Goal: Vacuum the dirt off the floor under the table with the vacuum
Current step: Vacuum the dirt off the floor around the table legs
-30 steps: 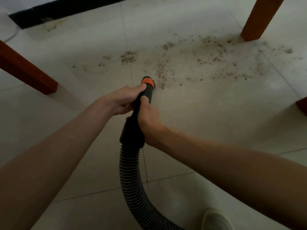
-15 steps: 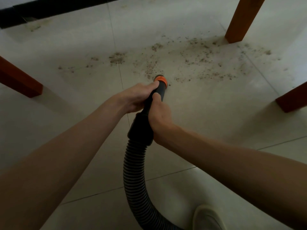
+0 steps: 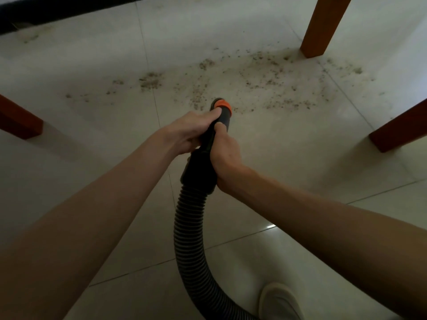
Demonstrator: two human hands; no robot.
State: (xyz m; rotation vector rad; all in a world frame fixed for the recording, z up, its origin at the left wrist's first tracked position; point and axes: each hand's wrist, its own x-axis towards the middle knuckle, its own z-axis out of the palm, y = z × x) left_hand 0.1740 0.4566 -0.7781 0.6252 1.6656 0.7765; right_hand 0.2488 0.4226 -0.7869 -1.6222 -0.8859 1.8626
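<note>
Between the table legs [image 3: 323,26], on tiled floor [image 3: 288,158]: vacuum nozzle [image 3: 220,108], gripped by left hand [image 3: 187,132] and right hand [image 3: 225,155], advanced rightward to dirt [image 3: 265,82], mostly unswept.

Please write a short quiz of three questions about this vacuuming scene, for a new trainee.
1. True or false: both the left hand and the right hand grip the vacuum nozzle.
2. Which colour is the ring at the nozzle tip? A) blue B) orange C) white
3. Fill in: the dirt lies mostly ____ the nozzle tip, toward the table leg.

Key: 1 true; 2 B; 3 beyond
</note>
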